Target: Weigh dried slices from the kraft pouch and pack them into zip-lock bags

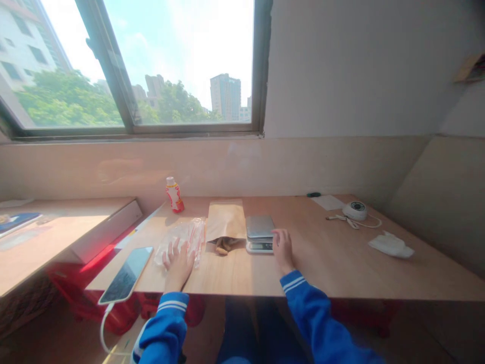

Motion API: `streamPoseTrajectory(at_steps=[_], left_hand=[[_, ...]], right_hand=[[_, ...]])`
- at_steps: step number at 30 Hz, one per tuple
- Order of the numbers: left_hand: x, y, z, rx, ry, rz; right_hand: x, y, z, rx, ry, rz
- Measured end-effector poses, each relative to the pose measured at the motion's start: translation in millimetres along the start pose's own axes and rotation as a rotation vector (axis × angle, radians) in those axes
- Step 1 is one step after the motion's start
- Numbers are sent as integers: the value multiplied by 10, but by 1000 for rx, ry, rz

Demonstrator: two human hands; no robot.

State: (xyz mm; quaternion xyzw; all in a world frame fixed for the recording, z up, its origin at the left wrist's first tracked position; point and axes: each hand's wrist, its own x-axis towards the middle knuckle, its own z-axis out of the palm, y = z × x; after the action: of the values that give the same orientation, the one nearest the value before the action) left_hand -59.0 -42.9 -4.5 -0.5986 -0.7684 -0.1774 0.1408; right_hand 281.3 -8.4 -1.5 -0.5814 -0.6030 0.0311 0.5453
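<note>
The left hand (pixel 178 265) lies open, fingers spread, on a crinkled clear plastic bag (pixel 181 241); the right hand (pixel 283 250), loosely curled and holding nothing, sits just beside a digital kitchen scale (pixel 259 227); a kraft paper bag (pixel 226 221) lies between them, brown snack pieces (pixel 223 245) at its mouth.

Along the bottom of the frame, a royal-blue tracksuit sleeve (pixel 163 331) and a matching right sleeve (pixel 314 313) each carry double white stripes. At centre, a plain tan kraft paper bag (pixel 226 221) lies on a pale honey wooden tabletop (pixel 341 268). Left of it, a small plastic bottle (pixel 175 196) shows red and yellow on white, and a clear plastic bag (pixel 180 242) has red streaks.
</note>
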Motion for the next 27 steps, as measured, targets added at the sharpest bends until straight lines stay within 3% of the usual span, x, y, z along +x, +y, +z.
streamPoseTrajectory(at_steps=[3,5,14,17,22,27], left_hand=[[11,-8,9,8,-31,15],[24,-25,19,-1,-33,35],[120,-135,132,-76,-57,106],[140,-164,171,-71,-35,149],[145,-171,171,-56,-24,178],[144,-175,167,-84,26,201]], right_hand=[[-9,323,-174,17,122,262],[-38,408,-204,30,143,378],[-73,338,-219,74,70,396],[-87,302,-254,99,13,355],[-146,220,-273,138,-154,122],[-188,161,-255,-3,-275,-13]])
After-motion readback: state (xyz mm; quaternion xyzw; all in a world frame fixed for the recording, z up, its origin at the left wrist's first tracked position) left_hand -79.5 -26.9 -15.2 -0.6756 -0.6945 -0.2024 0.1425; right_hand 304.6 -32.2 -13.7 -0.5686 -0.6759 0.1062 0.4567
